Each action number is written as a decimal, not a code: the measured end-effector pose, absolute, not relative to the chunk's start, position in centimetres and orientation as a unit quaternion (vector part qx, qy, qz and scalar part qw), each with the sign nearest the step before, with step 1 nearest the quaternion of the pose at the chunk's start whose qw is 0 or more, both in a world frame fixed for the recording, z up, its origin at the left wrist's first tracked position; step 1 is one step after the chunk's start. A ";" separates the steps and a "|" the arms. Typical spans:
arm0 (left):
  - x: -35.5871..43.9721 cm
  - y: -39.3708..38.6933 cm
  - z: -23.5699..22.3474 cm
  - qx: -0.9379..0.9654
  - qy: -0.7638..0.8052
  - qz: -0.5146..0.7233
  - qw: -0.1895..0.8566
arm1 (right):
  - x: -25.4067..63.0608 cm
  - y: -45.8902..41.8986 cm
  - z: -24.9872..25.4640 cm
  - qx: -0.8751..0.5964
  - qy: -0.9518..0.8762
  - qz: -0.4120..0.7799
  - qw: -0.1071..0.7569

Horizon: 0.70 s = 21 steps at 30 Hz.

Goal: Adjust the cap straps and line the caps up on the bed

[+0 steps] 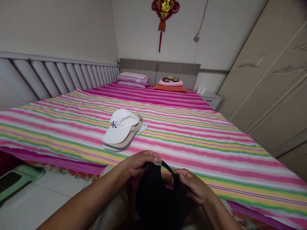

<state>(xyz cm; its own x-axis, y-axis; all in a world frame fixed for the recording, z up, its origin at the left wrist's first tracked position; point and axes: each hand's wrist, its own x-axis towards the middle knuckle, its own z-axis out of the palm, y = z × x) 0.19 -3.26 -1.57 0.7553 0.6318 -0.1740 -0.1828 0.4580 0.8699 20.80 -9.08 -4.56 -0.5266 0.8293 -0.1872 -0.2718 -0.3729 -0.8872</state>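
as hands [139, 163] [193, 187] curl, they grip cap [160, 201].

A red-and-gold hanging ornament [165, 7] with a red tassel hangs on the pale wall [134, 28] above a taupe panelled headboard [139, 65]. Folded lilac bedding [131, 83] lies left of a pink folded bundle [170, 83] on flat orange fabric [168, 88].

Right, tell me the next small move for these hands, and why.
Probably adjust the strap of the black cap: the left hand pinches one end, the right hand holds the cap at the other side, and the strap arches between them.
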 end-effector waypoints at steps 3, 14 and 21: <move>0.3 -3.2 -1.6 0.450 0.252 0.259 0.817 | 20.6 -9.4 -4.0 -0.305 -0.367 0.773 0.419; 1.0 -3.2 -0.8 0.426 0.241 0.241 0.838 | 21.5 -8.6 -1.6 -0.291 -0.366 0.754 0.462; 1.1 -3.3 0.0 0.463 0.266 0.247 0.809 | 21.8 -7.8 0.5 -0.357 -0.530 0.688 0.344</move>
<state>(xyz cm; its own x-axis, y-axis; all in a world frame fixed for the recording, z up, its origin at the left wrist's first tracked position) 1.13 -3.29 -0.02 0.7363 0.6457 -0.2023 -0.1526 0.4497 0.8801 21.75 -7.79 0.52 -0.5077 0.8521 -0.1270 -0.0953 -0.2020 -0.9747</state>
